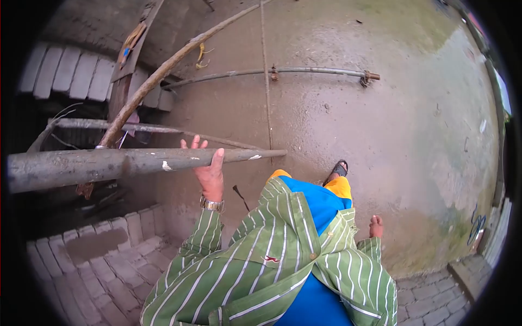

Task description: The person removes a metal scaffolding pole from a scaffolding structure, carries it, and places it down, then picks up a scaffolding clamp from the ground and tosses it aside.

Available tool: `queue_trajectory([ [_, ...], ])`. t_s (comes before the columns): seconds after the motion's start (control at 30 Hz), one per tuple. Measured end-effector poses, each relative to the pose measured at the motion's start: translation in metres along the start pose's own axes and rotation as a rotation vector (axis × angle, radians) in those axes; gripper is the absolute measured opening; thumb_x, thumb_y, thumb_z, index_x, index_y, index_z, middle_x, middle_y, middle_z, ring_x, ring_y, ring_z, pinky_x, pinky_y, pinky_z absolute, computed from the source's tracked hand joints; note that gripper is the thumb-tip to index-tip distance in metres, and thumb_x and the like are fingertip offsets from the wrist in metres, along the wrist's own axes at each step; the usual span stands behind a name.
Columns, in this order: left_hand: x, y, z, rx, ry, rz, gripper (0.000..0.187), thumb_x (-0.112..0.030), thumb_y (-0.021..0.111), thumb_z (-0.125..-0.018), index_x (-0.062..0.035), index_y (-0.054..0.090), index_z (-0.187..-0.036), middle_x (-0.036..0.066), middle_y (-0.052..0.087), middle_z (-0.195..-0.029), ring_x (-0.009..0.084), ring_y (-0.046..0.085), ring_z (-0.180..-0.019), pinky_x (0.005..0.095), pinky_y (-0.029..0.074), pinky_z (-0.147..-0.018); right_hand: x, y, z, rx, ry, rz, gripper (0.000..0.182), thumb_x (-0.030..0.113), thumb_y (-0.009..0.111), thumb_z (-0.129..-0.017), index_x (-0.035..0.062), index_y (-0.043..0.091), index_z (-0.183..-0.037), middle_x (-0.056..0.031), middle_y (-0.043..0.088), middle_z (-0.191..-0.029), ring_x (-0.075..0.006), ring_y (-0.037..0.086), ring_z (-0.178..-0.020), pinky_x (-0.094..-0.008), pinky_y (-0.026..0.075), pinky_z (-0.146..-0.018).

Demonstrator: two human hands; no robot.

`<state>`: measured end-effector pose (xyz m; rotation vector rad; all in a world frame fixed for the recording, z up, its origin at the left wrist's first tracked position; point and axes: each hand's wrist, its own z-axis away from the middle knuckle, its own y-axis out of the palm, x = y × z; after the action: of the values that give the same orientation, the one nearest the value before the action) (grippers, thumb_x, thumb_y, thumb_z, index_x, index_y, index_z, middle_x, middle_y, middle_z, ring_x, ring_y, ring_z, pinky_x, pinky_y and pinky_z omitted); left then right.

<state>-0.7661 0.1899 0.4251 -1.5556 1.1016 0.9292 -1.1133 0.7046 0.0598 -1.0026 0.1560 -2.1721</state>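
Observation:
My left hand (209, 173), with a metal-banded watch (211, 204) at the wrist, is around a thick grey pole (109, 164). Its thumb lies across the near side, and the fingertips show beyond the far side. The pole runs level from the left edge to just past this hand, with white spots on its surface. My right hand (376, 226) hangs low beside the green striped shirt (261, 261). Its fingers look loosely curled, and nothing shows in them; the sleeve hides part of it.
A slanting wooden pole (163, 70), a thin upright rod (266, 76) and a horizontal pipe (310, 70) with rusty clamps stand ahead. Stacked blocks (70, 70) lie at the left. The wet-looking concrete floor (391, 130) has a sandalled foot (339, 169) on it. Brick paving (435, 299) lies lower right.

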Motion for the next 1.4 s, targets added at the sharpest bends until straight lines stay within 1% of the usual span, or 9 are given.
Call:
queue_trajectory([
  [0.03,0.006,0.002,0.008,-0.063,0.03,-0.031,0.094,-0.014,0.074,-0.08,-0.0055,0.01,-0.149,0.012,0.043,-0.133,0.0253,0.048,-0.115,0.0379,0.041,-0.099,0.029,-0.012,-0.027,-0.006,0.006,0.028,0.04,0.029,0.063,-0.089,-0.0009,0.061,-0.115,-0.0088,0.065,-0.105,-0.015,0.059,-0.094,-0.0285,0.047,-0.078],
  [0.13,0.019,0.013,0.033,-0.275,-0.167,-0.062,0.097,-0.016,0.076,-0.078,-0.006,0.01,-0.149,0.011,0.045,-0.126,0.0235,0.047,-0.113,0.0369,0.04,-0.099,0.095,-0.049,-0.11,0.006,-0.204,0.209,0.042,0.028,0.061,-0.09,-0.0026,0.057,-0.119,-0.0109,0.063,-0.108,-0.0181,0.058,-0.099,-0.0311,0.046,-0.086],
  [0.17,-0.003,0.025,-0.002,-0.286,-0.135,-0.094,0.097,-0.016,0.077,-0.078,-0.006,0.011,-0.149,0.011,0.045,-0.124,0.0228,0.047,-0.112,0.0368,0.039,-0.099,0.137,-0.044,-0.123,-0.006,-0.27,0.205,0.042,0.028,0.06,-0.091,-0.0033,0.057,-0.119,-0.0124,0.063,-0.11,-0.0195,0.057,-0.101,-0.0322,0.045,-0.089],
  [0.37,0.006,0.053,0.012,-0.54,-0.189,-0.08,0.094,-0.018,0.079,-0.077,-0.0061,0.017,-0.147,0.008,0.047,-0.116,0.0194,0.048,-0.107,0.0375,0.039,-0.1,0.306,-0.018,-0.181,0.154,-0.48,0.269,0.043,0.028,0.058,-0.092,-0.0048,0.056,-0.119,-0.0159,0.062,-0.113,-0.023,0.057,-0.107,-0.0334,0.042,-0.096],
  [0.6,0.009,0.068,-0.011,-0.716,-0.2,-0.069,0.079,-0.013,0.076,-0.08,-0.0044,0.029,-0.142,0.004,0.051,-0.106,0.0171,0.05,-0.1,0.035,0.04,-0.096,0.342,0.081,-0.2,0.489,-0.465,0.353,0.039,0.024,0.063,-0.089,-0.0034,0.057,-0.117,-0.014,0.064,-0.111,-0.02,0.058,-0.105,-0.0323,0.044,-0.094],
  [0.77,0.044,0.055,-0.022,-0.802,-0.121,-0.161,0.064,-0.012,0.072,-0.083,-0.0015,0.038,-0.136,0.001,0.054,-0.095,0.0143,0.052,-0.091,0.0318,0.041,-0.09,0.337,0.117,-0.219,0.495,-0.42,0.358,0.038,0.023,0.064,-0.088,-0.0036,0.058,-0.115,-0.0136,0.065,-0.107,-0.0202,0.059,-0.102,-0.0325,0.045,-0.092],
  [1.0,0.057,0.043,-0.033,-0.924,-0.284,-0.276,0.056,-0.018,0.072,-0.082,-0.0014,0.047,-0.13,0.005,0.053,-0.107,0.0196,0.051,-0.099,0.035,0.042,-0.091,0.351,0.131,-0.278,0.48,-0.326,0.478,0.035,0.02,0.064,-0.087,-0.0039,0.06,-0.113,-0.0129,0.067,-0.101,-0.0205,0.061,-0.098,-0.0322,0.046,-0.09],
  [1.1,0.055,0.04,-0.038,-0.902,-0.29,-0.11,0.055,-0.022,0.072,-0.082,-0.0004,0.05,-0.127,0.007,0.053,-0.115,0.021,0.05,-0.104,0.0356,0.04,-0.095,0.39,0.149,-0.3,0.419,-0.417,0.412,0.038,0.022,0.064,-0.088,-0.0034,0.059,-0.115,-0.0136,0.066,-0.105,-0.0208,0.06,-0.1,-0.0321,0.046,-0.091],
  [1.4,0.064,0.005,-0.031,-0.899,-0.448,-0.126,0.06,-0.023,0.075,-0.079,-0.0007,0.048,-0.127,0.008,0.052,-0.123,0.021,0.051,-0.109,0.0371,0.041,-0.096,0.484,0.191,-0.322,0.529,-0.488,0.327,0.042,0.024,0.063,-0.089,-0.0045,0.057,-0.119,-0.016,0.064,-0.11,-0.022,0.059,-0.103,-0.0323,0.044,-0.093],
])
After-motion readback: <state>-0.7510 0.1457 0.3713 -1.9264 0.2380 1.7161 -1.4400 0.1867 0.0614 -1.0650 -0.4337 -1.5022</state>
